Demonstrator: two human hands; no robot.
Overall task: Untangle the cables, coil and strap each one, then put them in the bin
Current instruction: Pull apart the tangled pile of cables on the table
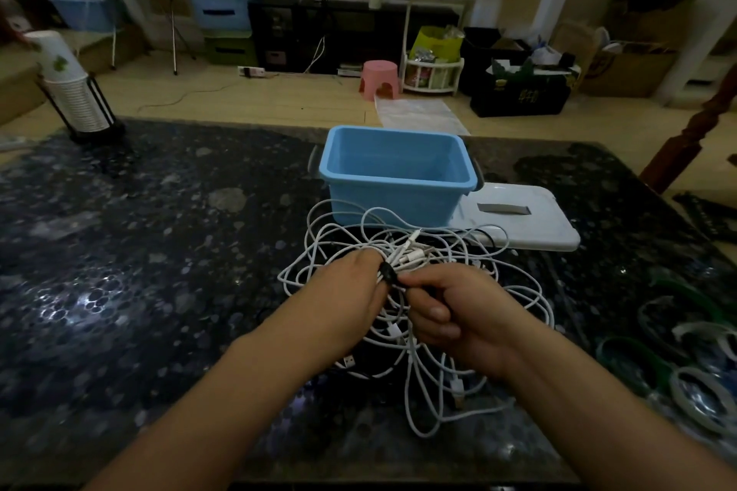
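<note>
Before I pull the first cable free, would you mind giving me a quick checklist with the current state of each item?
1. Bin empty and open: ok.
2. Lid off, lying beside the bin: ok.
3. Cables separated: not ok, still one white tangle.
4. Black strap on the bundled ends undone: cannot tell.
5. Left hand steadying the bundle: ok.
6. Right hand grip on a single cable: cannot tell.

A lived-in home room is indicated: a pink plastic stool (377, 80) on wooden flooring (279, 100), stacked storage boxes (223, 18), a white trolley (434, 48).
</note>
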